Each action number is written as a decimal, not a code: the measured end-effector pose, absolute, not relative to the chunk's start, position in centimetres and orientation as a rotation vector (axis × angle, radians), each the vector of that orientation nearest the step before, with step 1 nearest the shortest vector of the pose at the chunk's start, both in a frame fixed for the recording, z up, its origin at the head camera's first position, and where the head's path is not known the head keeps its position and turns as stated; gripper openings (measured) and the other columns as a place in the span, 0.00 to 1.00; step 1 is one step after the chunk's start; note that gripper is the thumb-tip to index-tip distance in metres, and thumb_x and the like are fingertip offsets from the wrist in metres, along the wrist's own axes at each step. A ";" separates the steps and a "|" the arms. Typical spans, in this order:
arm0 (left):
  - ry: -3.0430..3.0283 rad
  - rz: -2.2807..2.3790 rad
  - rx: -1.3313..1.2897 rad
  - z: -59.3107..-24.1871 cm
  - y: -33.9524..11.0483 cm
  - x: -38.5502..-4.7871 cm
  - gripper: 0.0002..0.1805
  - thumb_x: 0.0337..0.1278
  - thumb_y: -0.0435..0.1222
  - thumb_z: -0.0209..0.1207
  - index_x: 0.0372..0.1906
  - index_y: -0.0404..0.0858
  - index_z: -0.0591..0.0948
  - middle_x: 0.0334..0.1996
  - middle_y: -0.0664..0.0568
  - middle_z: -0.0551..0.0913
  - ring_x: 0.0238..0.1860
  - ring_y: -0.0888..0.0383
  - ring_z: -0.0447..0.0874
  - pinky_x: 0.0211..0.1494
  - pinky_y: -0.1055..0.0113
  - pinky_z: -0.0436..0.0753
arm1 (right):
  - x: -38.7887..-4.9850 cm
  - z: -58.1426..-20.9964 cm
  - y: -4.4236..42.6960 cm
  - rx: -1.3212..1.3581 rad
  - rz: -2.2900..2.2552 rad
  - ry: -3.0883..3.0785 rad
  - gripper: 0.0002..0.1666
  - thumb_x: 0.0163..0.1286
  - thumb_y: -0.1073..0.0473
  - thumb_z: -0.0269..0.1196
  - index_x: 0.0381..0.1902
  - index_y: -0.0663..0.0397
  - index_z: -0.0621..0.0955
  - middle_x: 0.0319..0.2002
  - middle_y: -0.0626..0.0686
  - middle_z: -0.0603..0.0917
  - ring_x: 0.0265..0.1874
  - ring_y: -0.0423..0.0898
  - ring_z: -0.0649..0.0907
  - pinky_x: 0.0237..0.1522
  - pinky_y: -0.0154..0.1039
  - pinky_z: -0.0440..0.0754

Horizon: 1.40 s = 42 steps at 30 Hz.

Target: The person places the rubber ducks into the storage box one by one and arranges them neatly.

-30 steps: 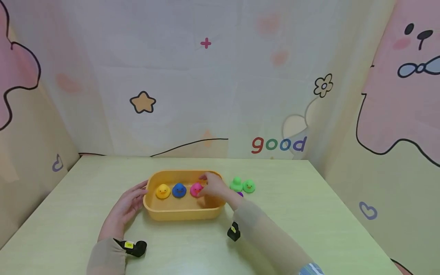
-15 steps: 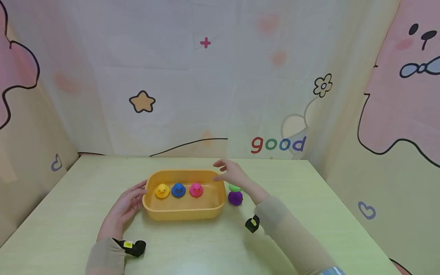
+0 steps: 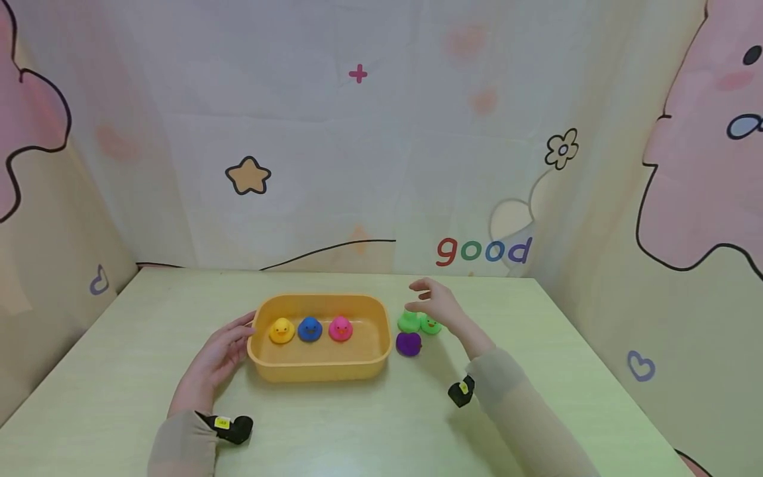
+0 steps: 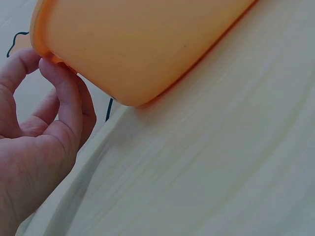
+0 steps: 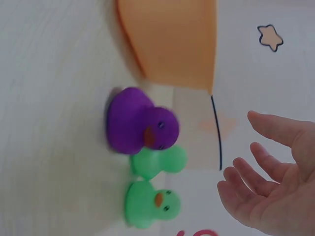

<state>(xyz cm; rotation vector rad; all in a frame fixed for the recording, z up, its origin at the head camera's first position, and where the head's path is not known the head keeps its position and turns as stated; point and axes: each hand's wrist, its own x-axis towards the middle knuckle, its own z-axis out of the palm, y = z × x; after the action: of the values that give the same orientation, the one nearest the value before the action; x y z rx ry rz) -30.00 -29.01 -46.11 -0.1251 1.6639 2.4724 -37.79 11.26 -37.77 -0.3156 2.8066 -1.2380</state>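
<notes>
A yellow-orange bin (image 3: 322,373) holds a row of three ducks: yellow (image 3: 282,330), blue (image 3: 310,329) and pink (image 3: 340,328). My left hand (image 3: 217,361) pinches the bin's left rim; in the left wrist view, thumb and fingers of the hand (image 4: 54,123) meet at the rim of the bin (image 4: 128,44). Right of the bin lie a purple duck (image 3: 408,344) and two green ducks (image 3: 431,324). Above the green ones hovers my right hand (image 3: 444,308), empty. In the right wrist view the hand (image 5: 275,172) has parted fingers, away from the purple duck (image 5: 130,120).
The pale tabletop (image 3: 322,430) extends around the bin. A patterned cloth wall (image 3: 298,165) stands behind it, with printed walls at the left and right. A black camera (image 3: 461,391) is strapped at the right wrist, another (image 3: 235,429) at the left.
My right hand has let go of the pink duck, lifted out of the bin and moved right over the green ducks. The left hand has stayed at the rim.
</notes>
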 end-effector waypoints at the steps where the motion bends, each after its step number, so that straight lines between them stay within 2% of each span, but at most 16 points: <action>1: 1.662 2.473 -0.127 -46.1 -29.0 -30.0 0.37 0.70 0.32 0.50 0.78 0.36 0.49 0.44 0.66 0.79 0.40 0.71 0.78 0.44 0.79 0.80 | -38.0 -38.1 11.6 -0.301 -1.238 2.808 0.29 0.65 0.59 0.65 0.62 0.63 0.73 0.62 0.62 0.76 0.61 0.60 0.74 0.62 0.52 0.76; 13: 1.658 2.483 -0.115 -46.2 -29.0 -30.0 0.37 0.70 0.31 0.51 0.77 0.35 0.49 0.45 0.68 0.79 0.43 0.71 0.79 0.46 0.78 0.81 | -38.2 -41.1 14.6 -0.160 -1.325 2.769 0.30 0.65 0.62 0.65 0.62 0.68 0.71 0.64 0.67 0.73 0.63 0.64 0.72 0.64 0.55 0.73; 17: 1.659 2.481 -0.118 -46.2 -29.0 -30.1 0.37 0.70 0.31 0.51 0.77 0.35 0.49 0.45 0.68 0.80 0.42 0.70 0.79 0.45 0.78 0.81 | -38.3 -41.9 15.3 -0.146 -1.351 2.761 0.33 0.63 0.61 0.66 0.63 0.68 0.71 0.64 0.67 0.72 0.63 0.64 0.72 0.65 0.56 0.71; 21: 1.646 2.488 -0.127 -46.2 -29.0 -30.0 0.37 0.70 0.31 0.51 0.78 0.35 0.49 0.44 0.68 0.81 0.42 0.70 0.79 0.45 0.78 0.81 | -38.3 -42.6 15.8 -0.158 -1.359 2.756 0.35 0.60 0.58 0.69 0.61 0.67 0.72 0.62 0.67 0.73 0.60 0.63 0.74 0.63 0.54 0.73; 26: 1.645 2.486 -0.123 -46.3 -29.0 -30.1 0.37 0.70 0.31 0.51 0.78 0.36 0.49 0.46 0.67 0.79 0.43 0.70 0.79 0.47 0.78 0.81 | -38.2 -43.2 16.0 -0.147 -1.393 2.671 0.36 0.59 0.58 0.71 0.61 0.67 0.72 0.63 0.67 0.73 0.63 0.63 0.72 0.66 0.57 0.70; 28: 1.650 2.484 -0.133 -46.4 -29.0 -30.1 0.37 0.70 0.31 0.52 0.77 0.36 0.50 0.47 0.66 0.79 0.43 0.69 0.79 0.47 0.78 0.81 | -38.4 -43.5 16.1 -0.168 -1.381 2.686 0.36 0.57 0.57 0.72 0.60 0.67 0.73 0.61 0.67 0.75 0.61 0.63 0.73 0.64 0.55 0.72; 37: 1.646 2.486 -0.123 -46.5 -29.1 -30.2 0.37 0.70 0.31 0.52 0.77 0.36 0.49 0.46 0.67 0.80 0.43 0.70 0.79 0.47 0.78 0.81 | -38.8 -44.3 16.0 -0.109 -1.449 2.643 0.33 0.60 0.67 0.67 0.62 0.69 0.71 0.64 0.69 0.72 0.64 0.64 0.70 0.69 0.58 0.64; 40: 1.637 2.499 -0.123 -46.5 -29.0 -30.1 0.34 0.69 0.31 0.52 0.76 0.38 0.54 0.45 0.65 0.81 0.42 0.70 0.80 0.46 0.78 0.81 | -38.8 -44.4 15.8 -0.095 -1.442 2.659 0.31 0.60 0.69 0.66 0.62 0.68 0.71 0.63 0.68 0.73 0.63 0.64 0.71 0.69 0.58 0.66; 42: 1.627 2.512 -0.122 -46.5 -29.0 -30.1 0.29 0.69 0.30 0.52 0.72 0.42 0.62 0.45 0.65 0.81 0.42 0.70 0.80 0.45 0.78 0.81 | -38.8 -44.4 15.7 -0.096 -1.430 2.672 0.30 0.61 0.69 0.66 0.62 0.68 0.72 0.62 0.68 0.73 0.63 0.64 0.72 0.68 0.57 0.67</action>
<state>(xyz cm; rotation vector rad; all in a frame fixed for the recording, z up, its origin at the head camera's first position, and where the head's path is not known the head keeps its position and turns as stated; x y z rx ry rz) -30.06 -28.96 -46.50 -0.1224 1.6274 2.5119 -38.83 15.73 -44.41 -0.0959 2.6717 -1.4303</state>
